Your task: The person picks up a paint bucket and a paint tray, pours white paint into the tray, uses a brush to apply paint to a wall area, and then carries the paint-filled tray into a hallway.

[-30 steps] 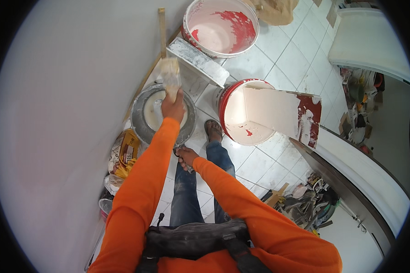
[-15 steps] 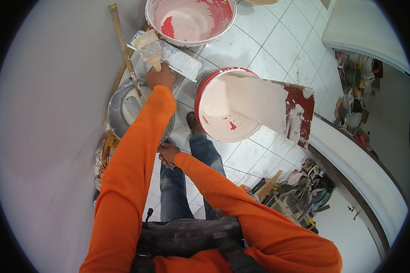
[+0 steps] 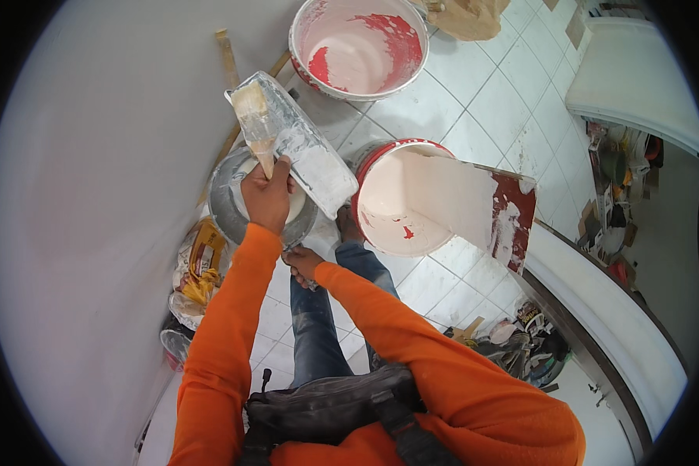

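Note:
My left hand (image 3: 267,196) is closed around a paint tray's edge and the handle end of a paintbrush. The long, grey-and-white smeared paint tray (image 3: 318,167) tilts over the grey bucket (image 3: 224,203), which holds whitish liquid. Across the tray lies the wide paintbrush (image 3: 258,124), its pale bristles pointing away from me. Beside the bucket's near rim, my right hand (image 3: 304,266) is closed on something greyish that I cannot make out. A wooden stick (image 3: 227,58) leans at the wall behind the tray.
A red-and-white bucket (image 3: 396,198) holds a wide board (image 3: 509,210) coated in pale plaster. Another pink-smeared bucket (image 3: 357,50) stands farther off. Bags (image 3: 202,264) lie along the left wall (image 3: 93,233). Tools and clutter (image 3: 524,334) sit at right on the tiled floor (image 3: 481,109).
My left hand has drawn the tray and brush toward me, up off the floor and over the grey bucket. My right hand stays by its rim.

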